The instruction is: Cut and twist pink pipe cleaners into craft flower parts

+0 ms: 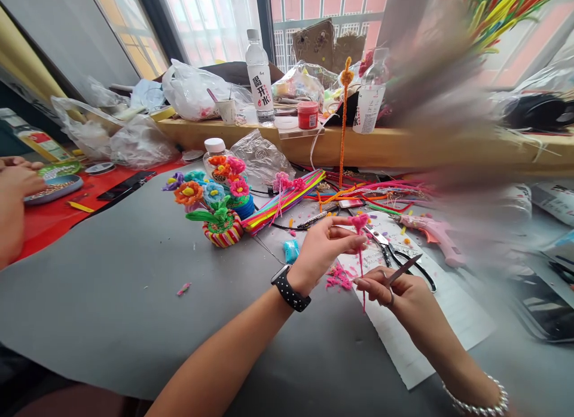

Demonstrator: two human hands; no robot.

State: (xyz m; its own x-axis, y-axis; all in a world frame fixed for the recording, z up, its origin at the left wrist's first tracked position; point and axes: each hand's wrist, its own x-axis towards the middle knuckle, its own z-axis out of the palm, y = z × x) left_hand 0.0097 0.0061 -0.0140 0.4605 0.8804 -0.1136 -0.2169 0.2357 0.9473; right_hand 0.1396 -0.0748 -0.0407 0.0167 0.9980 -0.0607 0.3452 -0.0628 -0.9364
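Observation:
My left hand (323,250), with a dotted black watch band on its wrist, pinches a pink fuzzy pipe-cleaner flower (359,221) just under its head. Its thin pink stem hangs straight down past my right hand (394,291). That hand is closed around small scissors (404,270), whose blades point up and to the right; its thumb and fingertip are at the stem, and I cannot tell whether they grip it. Pink fuzz trimmings (339,278) lie below my left hand. Larger black-handled scissors (389,250) rest on a white paper sheet (430,339) behind my right hand.
Potted pipe-cleaner flowers (222,226) stand left of a bundle of coloured pipe cleaners (287,201). A pink glue gun (437,235) lies right of the paper. Bottles and bags line the wooden ledge (287,141). Another person's hand (20,178) is at far left. A blurred shape covers the right side.

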